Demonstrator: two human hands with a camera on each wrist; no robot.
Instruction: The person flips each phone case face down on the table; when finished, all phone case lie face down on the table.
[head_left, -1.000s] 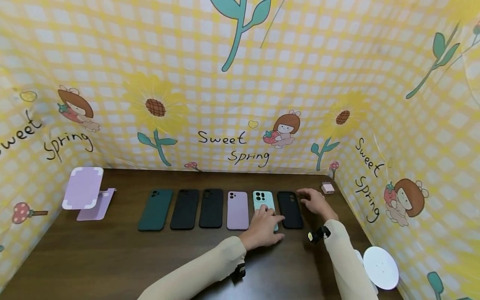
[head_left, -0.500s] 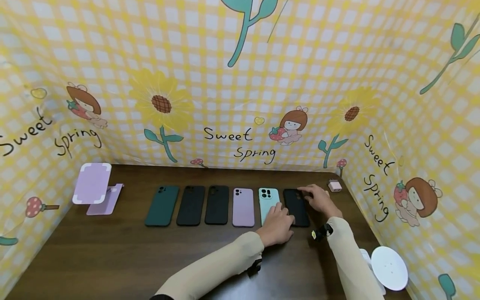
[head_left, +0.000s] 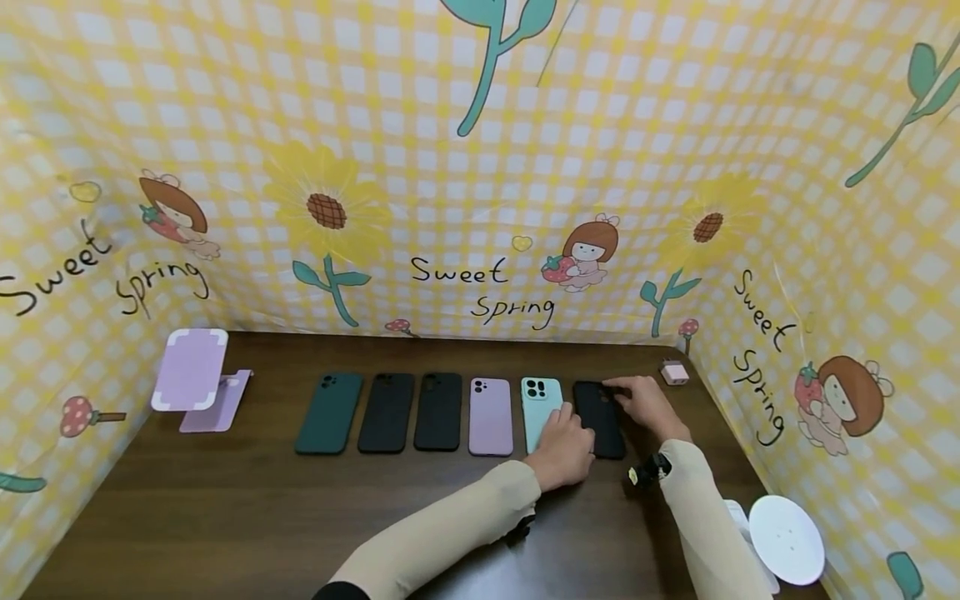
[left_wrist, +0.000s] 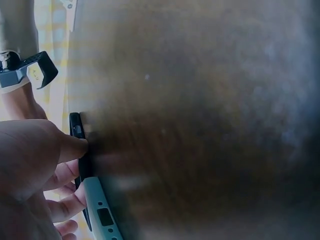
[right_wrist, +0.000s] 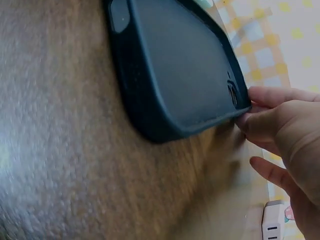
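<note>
At the right end of a row of phone cases lies a black phone case (head_left: 600, 425), inner side up in the right wrist view. My right hand (head_left: 647, 407) pinches its far right corner, by the camera cutout, between thumb and fingers (right_wrist: 267, 117). At the near left corner of that same case, my left hand (head_left: 561, 450) has its thumb (left_wrist: 74, 147) against the near end and fingers bent around the corner. Other left fingers touch the mint phone case (head_left: 542, 400) beside it, covering its near right part.
Leftward along the row lie a lilac phone case (head_left: 491, 417), two black phone cases (head_left: 438, 412) and a dark green one (head_left: 328, 414). A purple stand (head_left: 189, 371) is at far left, a pink charger plug (head_left: 674, 372) at back right, and a white round stand (head_left: 787, 540) beside my right sleeve.
My left hand has shifted right from the mint case to the black case's near corner, its fingers drawing together. My right hand has moved left from beside the case onto its far corner.
</note>
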